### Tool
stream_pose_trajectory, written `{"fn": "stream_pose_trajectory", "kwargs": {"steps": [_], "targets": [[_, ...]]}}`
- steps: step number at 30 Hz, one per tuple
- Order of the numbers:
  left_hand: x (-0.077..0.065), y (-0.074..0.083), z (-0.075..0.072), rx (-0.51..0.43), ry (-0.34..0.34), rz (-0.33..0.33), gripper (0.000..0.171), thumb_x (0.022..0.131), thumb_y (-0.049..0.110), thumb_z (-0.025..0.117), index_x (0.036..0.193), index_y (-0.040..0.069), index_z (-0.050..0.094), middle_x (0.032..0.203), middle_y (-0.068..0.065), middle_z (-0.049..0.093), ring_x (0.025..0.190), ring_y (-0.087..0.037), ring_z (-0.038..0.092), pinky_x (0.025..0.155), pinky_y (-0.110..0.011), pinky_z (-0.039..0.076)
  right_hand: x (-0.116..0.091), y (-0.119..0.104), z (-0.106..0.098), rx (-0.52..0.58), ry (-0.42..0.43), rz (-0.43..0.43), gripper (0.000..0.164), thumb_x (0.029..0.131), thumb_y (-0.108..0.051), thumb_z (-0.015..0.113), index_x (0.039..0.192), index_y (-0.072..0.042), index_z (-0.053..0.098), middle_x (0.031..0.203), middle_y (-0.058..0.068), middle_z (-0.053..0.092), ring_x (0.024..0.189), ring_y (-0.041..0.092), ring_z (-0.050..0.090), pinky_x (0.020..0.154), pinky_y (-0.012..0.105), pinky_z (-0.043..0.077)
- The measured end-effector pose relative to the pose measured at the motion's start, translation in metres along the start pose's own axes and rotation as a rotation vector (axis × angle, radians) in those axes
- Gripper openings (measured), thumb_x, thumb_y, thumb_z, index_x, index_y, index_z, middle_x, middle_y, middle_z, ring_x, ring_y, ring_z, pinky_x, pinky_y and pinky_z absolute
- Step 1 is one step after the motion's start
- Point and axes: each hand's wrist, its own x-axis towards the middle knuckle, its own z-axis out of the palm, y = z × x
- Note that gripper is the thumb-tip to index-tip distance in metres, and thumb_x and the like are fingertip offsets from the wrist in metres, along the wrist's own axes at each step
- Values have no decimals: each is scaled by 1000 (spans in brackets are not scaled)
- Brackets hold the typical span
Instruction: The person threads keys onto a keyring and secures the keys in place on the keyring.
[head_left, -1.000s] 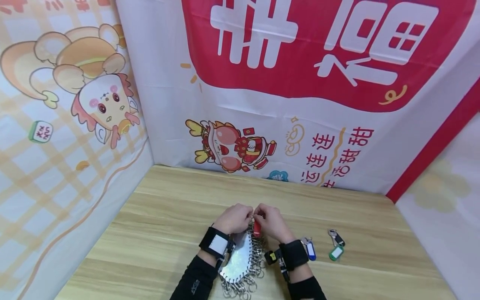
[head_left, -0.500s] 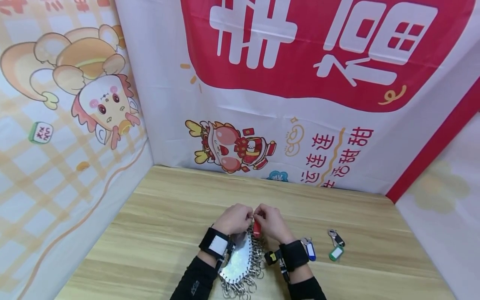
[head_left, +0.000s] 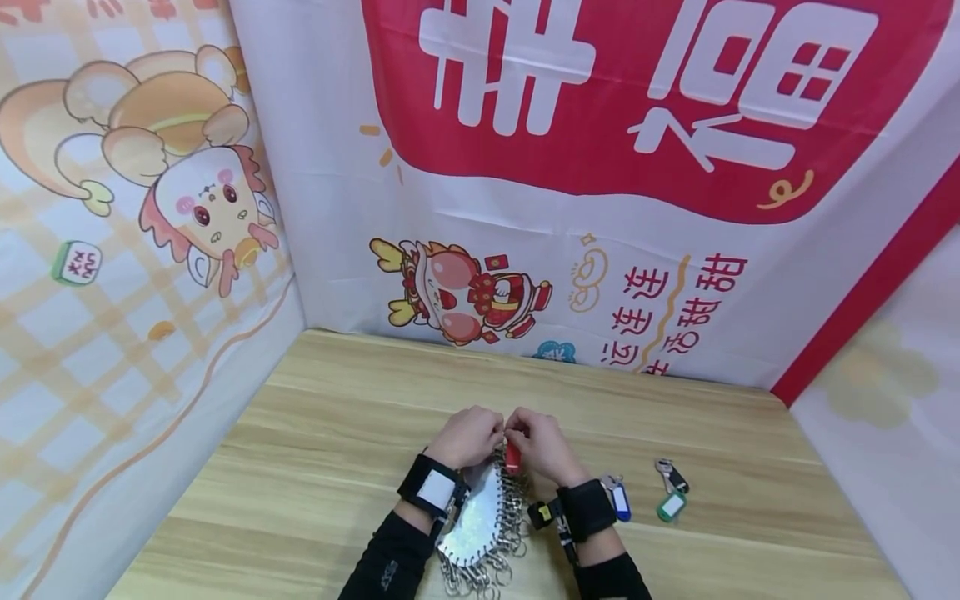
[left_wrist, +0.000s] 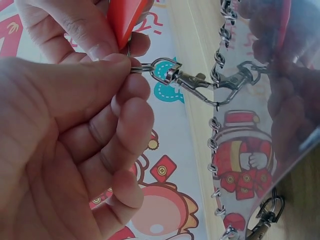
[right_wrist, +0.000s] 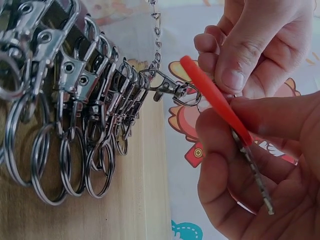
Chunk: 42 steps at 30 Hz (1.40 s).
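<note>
My left hand point(head_left: 468, 435) pinches a split key ring point(left_wrist: 142, 68) between thumb and forefinger. That ring hangs from a swivel clasp point(left_wrist: 187, 82), hooked at the chain-trimmed edge of a shiny plate point(head_left: 474, 523). Close against it, my right hand point(head_left: 542, 443) holds a red key tag point(right_wrist: 212, 95) by the fingers. A key point(right_wrist: 257, 177) with a toothed edge shows beside the tag in the right wrist view. The fingertips of both hands meet at the ring; whether the tag's own thin loop is threaded on it, I cannot tell.
Several more clasps with split rings point(right_wrist: 72, 160) line the plate's edge. On the wooden table point(head_left: 337, 400) to the right lie a blue key tag point(head_left: 621, 502), a green key tag point(head_left: 672, 505) and a key with a black head point(head_left: 671, 476). Printed cloth walls point(head_left: 322, 208) stand behind and left.
Both hands stay at the same spot, with only very slight finger movement. The plate and the tags on the table have not moved.
</note>
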Motion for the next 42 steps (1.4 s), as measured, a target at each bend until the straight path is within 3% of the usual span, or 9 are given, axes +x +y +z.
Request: {"fn": "stream_pose_trajectory", "kwargs": {"steps": [12, 21, 28, 33, 42], "targets": [[-8, 2, 1, -110, -63, -50, 11, 92, 14, 59, 81, 13, 62, 68, 4, 54, 56, -10, 52, 49, -25, 44, -6, 0, 2, 24, -22, 73, 6, 92, -5, 59, 88, -9, 60, 75, -3, 59, 62, 11, 54, 54, 25, 46], [-7, 1, 5, -48, -37, -41, 15, 94, 16, 56, 80, 14, 58, 64, 3, 50, 54, -11, 50, 49, -25, 41, -6, -3, 5, -18, -19, 27, 9, 92, -5, 58, 87, -12, 59, 75, -5, 59, 62, 9, 53, 55, 25, 46], [-7, 3, 4, -59, -49, -57, 16, 92, 16, 58, 76, 17, 56, 63, 3, 51, 52, -11, 50, 48, -26, 41, -6, -2, 5, 1, -4, 46, 10, 91, -3, 58, 86, -11, 59, 74, -4, 59, 62, 9, 53, 55, 25, 46], [-6, 3, 1, -33, -40, -27, 16, 91, 16, 60, 75, 17, 58, 64, 4, 52, 54, -10, 50, 49, -25, 41, -4, -2, 3, -21, 24, 38, 10, 90, -2, 59, 84, -10, 59, 73, -4, 59, 62, 8, 54, 57, 25, 46], [-5, 3, -1, 8, -17, -29, 19, 93, 15, 58, 74, 16, 55, 62, 4, 49, 55, -10, 48, 51, -25, 40, -2, -5, 1, -27, -29, 51, 9, 92, -5, 58, 87, -12, 59, 76, -4, 59, 63, 10, 53, 55, 25, 46]]}}
